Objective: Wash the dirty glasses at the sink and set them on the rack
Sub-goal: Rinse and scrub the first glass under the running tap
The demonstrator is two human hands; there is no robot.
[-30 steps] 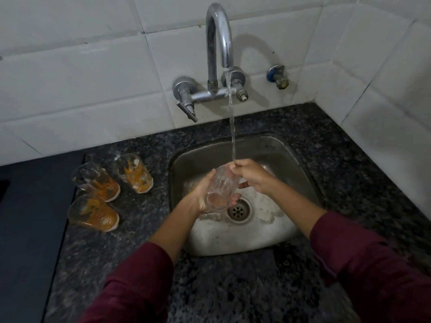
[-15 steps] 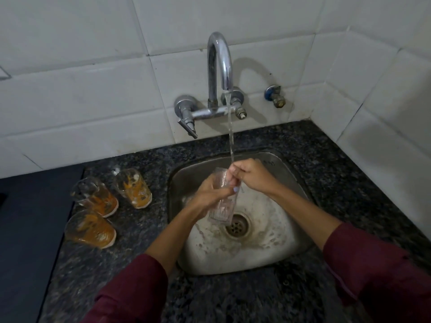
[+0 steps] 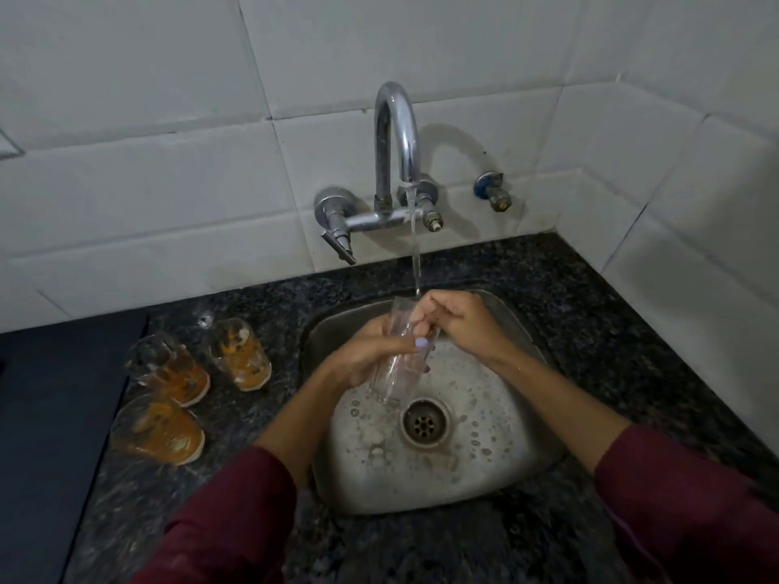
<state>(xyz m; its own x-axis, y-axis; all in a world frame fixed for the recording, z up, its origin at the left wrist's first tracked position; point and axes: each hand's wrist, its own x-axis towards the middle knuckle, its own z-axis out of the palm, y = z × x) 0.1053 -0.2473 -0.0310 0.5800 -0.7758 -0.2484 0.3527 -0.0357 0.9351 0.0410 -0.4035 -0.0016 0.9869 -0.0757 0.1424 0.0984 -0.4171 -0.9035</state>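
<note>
I hold a clear glass (image 3: 396,373) upright over the steel sink (image 3: 497,469), just under the running stream from the tap (image 3: 396,132). My left hand (image 3: 371,356) wraps around the glass's side. My right hand (image 3: 459,324) grips its rim, with fingers reaching inside. Three dirty glasses with orange residue stand on the dark counter to the left: one at the back right (image 3: 240,356), one at the back left (image 3: 168,370) and one nearest me (image 3: 158,429).
The drain (image 3: 424,423) lies below the glass, with soap bubbles across the basin. A dark granite counter (image 3: 611,314) surrounds the sink, and white tiled walls close the back and right. A dark flat surface (image 3: 50,415) lies at the far left. No rack is in view.
The glass went from tilted towards me to upright under the stream. My right hand's fingers moved into its rim. The view has tilted up, so the sink sits lower in the frame.
</note>
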